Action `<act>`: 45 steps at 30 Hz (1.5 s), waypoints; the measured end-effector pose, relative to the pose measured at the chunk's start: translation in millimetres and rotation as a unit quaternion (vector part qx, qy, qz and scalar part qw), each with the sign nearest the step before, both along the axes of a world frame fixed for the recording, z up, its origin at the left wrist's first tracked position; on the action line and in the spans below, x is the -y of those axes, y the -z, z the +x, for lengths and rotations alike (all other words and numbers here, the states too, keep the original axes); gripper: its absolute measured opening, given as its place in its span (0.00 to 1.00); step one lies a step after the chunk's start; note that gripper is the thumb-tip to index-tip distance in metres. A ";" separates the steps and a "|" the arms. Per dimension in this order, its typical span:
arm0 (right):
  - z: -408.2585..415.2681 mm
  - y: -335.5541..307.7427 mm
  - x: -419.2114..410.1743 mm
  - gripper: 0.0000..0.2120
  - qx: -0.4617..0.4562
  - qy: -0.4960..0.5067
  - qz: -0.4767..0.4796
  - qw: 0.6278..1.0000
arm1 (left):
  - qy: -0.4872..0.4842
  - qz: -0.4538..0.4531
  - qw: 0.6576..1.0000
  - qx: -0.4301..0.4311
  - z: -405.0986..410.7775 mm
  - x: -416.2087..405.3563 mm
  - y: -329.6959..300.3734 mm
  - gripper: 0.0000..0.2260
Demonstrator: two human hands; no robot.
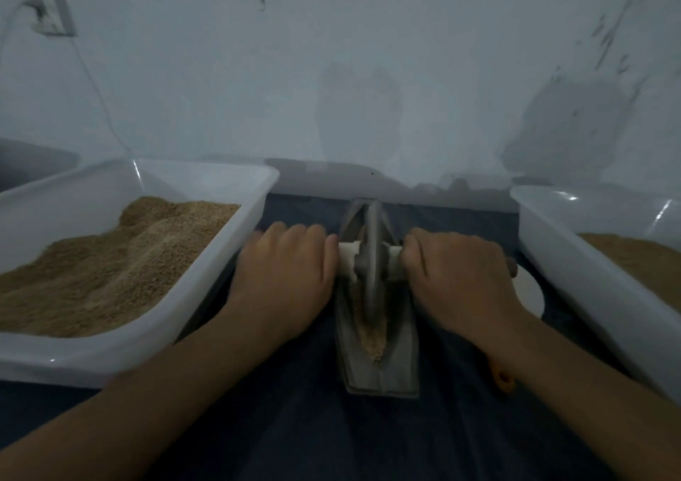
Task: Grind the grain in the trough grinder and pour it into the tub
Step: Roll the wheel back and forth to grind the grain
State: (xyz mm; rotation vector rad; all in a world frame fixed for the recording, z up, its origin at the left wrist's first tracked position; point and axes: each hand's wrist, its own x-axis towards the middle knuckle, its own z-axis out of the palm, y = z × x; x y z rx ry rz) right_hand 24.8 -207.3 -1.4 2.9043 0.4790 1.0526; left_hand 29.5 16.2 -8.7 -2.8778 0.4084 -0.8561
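A grey metal trough grinder [383, 366] lies lengthwise on the dark cloth in the middle. Tan grain [372, 337] sits in its groove. A grey grinding wheel [370, 255] stands upright in the trough on a white axle handle [348, 255]. My left hand [287, 270] grips the left end of the axle, fingers curled over it. My right hand [457, 274] grips the right end the same way. A white tub [206, 289] heaped with tan grain stands at the left. A second white tub [575, 278] holding tan material stands at the right.
A white round object [530, 292] lies between the grinder and the right tub, partly hidden by my right hand. An orange piece [503, 379] shows beside my right forearm. A pale wall [331, 75] rises close behind. A cord and box [49, 12] hang at top left.
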 end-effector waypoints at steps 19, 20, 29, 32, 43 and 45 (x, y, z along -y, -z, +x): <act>88.6 -17.9 1.8 0.15 -0.163 0.071 -0.025 0.984 | -0.032 0.069 0.997 0.031 72.1 17.7 -9.3 0.08; 77.8 -13.4 2.8 0.11 -0.137 0.067 -0.044 0.987 | -0.024 0.066 0.997 0.031 63.0 16.9 -10.4 0.08; -18.5 6.4 -3.4 0.14 0.066 -0.003 0.008 0.998 | 0.081 -0.121 0.988 0.050 -30.3 -17.6 19.3 0.22; -9.2 5.4 -4.5 0.14 0.058 -0.014 0.028 0.998 | 0.071 -0.123 0.989 0.051 -20.1 -14.7 19.6 0.23; 89.8 -25.4 -16.8 0.22 -0.073 0.082 -0.007 0.994 | -0.062 0.032 0.998 0.010 78.9 10.3 0.0 0.08; 71.9 -19.1 -15.0 0.22 -0.062 0.090 0.011 0.994 | -0.041 0.037 0.998 0.033 62.8 8.9 0.3 0.08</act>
